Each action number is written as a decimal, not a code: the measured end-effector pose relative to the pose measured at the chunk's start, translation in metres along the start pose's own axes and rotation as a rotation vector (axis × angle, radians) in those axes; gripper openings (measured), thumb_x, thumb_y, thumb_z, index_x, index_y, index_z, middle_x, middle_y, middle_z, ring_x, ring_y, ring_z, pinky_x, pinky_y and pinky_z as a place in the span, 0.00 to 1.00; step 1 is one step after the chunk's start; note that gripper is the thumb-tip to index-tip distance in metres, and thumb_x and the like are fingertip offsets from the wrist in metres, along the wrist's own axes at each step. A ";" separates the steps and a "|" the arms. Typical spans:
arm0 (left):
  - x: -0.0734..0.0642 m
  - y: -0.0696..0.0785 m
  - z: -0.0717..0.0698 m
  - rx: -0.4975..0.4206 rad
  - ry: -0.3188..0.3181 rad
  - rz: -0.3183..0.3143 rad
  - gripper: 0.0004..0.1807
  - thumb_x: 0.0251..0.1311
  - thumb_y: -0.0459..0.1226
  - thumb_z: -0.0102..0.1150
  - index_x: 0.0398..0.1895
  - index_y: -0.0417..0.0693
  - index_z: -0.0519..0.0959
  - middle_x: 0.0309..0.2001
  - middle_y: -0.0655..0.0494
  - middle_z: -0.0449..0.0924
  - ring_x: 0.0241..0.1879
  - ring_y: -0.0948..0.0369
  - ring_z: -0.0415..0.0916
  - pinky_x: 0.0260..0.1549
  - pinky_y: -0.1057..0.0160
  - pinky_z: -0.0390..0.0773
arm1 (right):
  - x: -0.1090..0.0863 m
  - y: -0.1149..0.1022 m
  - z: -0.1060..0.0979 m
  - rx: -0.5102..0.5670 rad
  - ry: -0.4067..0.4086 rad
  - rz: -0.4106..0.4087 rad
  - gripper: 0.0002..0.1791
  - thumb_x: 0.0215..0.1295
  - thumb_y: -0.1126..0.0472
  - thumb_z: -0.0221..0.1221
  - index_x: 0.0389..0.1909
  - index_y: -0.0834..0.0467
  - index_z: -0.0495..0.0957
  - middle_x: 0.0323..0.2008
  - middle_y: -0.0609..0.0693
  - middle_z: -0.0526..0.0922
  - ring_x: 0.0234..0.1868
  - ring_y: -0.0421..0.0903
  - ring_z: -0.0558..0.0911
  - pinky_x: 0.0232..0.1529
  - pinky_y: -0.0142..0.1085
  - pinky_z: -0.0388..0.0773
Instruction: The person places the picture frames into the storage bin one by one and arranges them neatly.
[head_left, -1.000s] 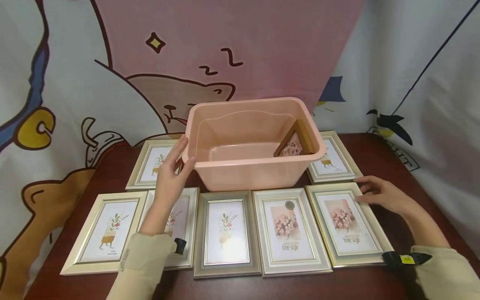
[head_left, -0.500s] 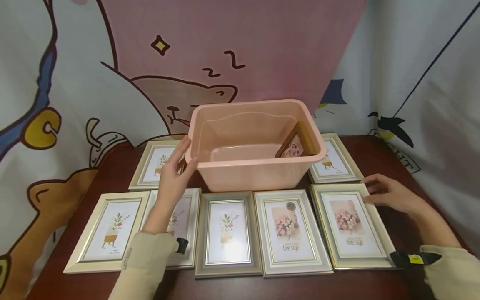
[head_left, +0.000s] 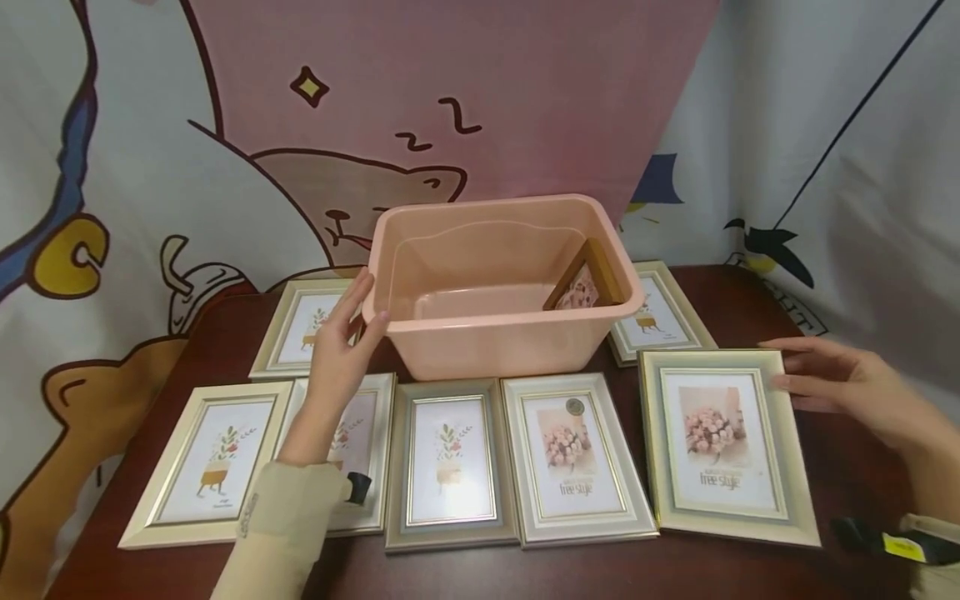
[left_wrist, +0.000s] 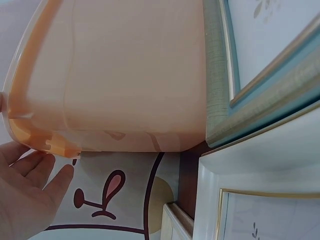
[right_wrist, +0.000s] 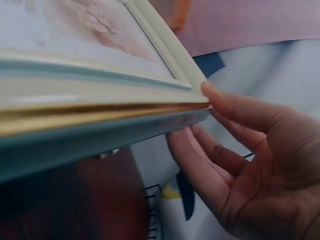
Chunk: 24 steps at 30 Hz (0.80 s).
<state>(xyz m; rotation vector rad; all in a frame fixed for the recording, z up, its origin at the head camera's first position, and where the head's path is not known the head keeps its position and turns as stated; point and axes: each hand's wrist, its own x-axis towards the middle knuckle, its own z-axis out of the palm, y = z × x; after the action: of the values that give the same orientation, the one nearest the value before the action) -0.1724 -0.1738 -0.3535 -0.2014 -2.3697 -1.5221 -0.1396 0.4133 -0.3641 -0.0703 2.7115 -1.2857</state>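
Observation:
With thumb and fingers, my right hand (head_left: 862, 387) pinches the upper right edge of a cream picture frame (head_left: 723, 437) with a pink flower picture. The frame is tilted up on its right side; in the right wrist view my thumb lies on its face and my fingers (right_wrist: 192, 157) go underneath. At the near left corner of a pink plastic tub (head_left: 502, 346), my left hand (head_left: 336, 358) holds the rim, thumb in front and fingers along the outer left side. Inside the tub, a brown wooden picture frame (head_left: 600, 271) leans against the right wall.
A white frame (head_left: 577, 462), a grey-gold frame (head_left: 450, 467) and a cream frame (head_left: 213, 467) lie along the front of the dark red table (head_left: 420, 575). Another is partly under my left arm. Two more frames flank the tub. A printed curtain (head_left: 525, 92) hangs behind.
My right hand has moved right and toward me, raising the right side of the flower-picture frame and shifting it right. The left hand stays at the tub's corner.

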 end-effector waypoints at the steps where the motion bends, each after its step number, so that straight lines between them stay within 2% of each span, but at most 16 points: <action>1: 0.000 0.000 0.000 0.002 0.000 -0.001 0.31 0.71 0.42 0.55 0.75 0.52 0.63 0.78 0.61 0.57 0.78 0.57 0.54 0.72 0.44 0.64 | -0.002 -0.001 -0.002 0.014 0.030 0.000 0.26 0.66 0.65 0.63 0.64 0.48 0.72 0.40 0.27 0.80 0.35 0.32 0.83 0.31 0.30 0.86; 5: 0.001 0.000 -0.001 0.004 0.006 0.003 0.31 0.71 0.41 0.55 0.75 0.52 0.63 0.78 0.59 0.58 0.77 0.57 0.55 0.72 0.44 0.65 | -0.012 -0.007 -0.006 0.052 0.146 -0.006 0.26 0.64 0.66 0.64 0.59 0.42 0.73 0.38 0.28 0.78 0.33 0.29 0.82 0.29 0.26 0.84; 8: 0.002 0.000 -0.001 -0.002 0.006 0.007 0.30 0.71 0.40 0.55 0.75 0.51 0.63 0.78 0.57 0.58 0.77 0.57 0.55 0.71 0.44 0.65 | -0.017 -0.012 -0.008 0.164 0.224 -0.104 0.27 0.64 0.74 0.61 0.57 0.44 0.76 0.38 0.30 0.80 0.31 0.27 0.82 0.28 0.22 0.83; 12: 0.002 0.001 -0.001 -0.006 0.001 0.009 0.30 0.71 0.39 0.55 0.75 0.50 0.63 0.78 0.56 0.58 0.77 0.57 0.55 0.72 0.44 0.65 | -0.022 -0.018 -0.012 0.474 0.277 -0.298 0.30 0.60 0.86 0.53 0.55 0.55 0.79 0.36 0.39 0.85 0.31 0.31 0.86 0.27 0.23 0.83; 15: 0.002 0.001 -0.001 -0.005 -0.001 0.007 0.31 0.71 0.38 0.55 0.75 0.50 0.63 0.78 0.57 0.58 0.77 0.57 0.55 0.72 0.44 0.65 | -0.023 -0.021 -0.015 0.641 0.298 -0.380 0.30 0.58 0.89 0.49 0.56 0.60 0.78 0.37 0.45 0.86 0.33 0.33 0.87 0.29 0.25 0.84; 24: 0.003 -0.001 0.000 -0.008 -0.003 0.008 0.30 0.71 0.38 0.56 0.75 0.50 0.64 0.78 0.58 0.58 0.77 0.57 0.55 0.72 0.45 0.65 | -0.020 -0.028 -0.027 0.814 0.399 -0.430 0.28 0.65 0.84 0.47 0.65 0.67 0.69 0.47 0.52 0.81 0.45 0.39 0.84 0.36 0.27 0.86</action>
<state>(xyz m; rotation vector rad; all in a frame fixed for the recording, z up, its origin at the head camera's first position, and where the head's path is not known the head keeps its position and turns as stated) -0.1752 -0.1740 -0.3537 -0.2147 -2.3624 -1.5283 -0.1239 0.4179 -0.3233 -0.3489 2.2687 -2.6739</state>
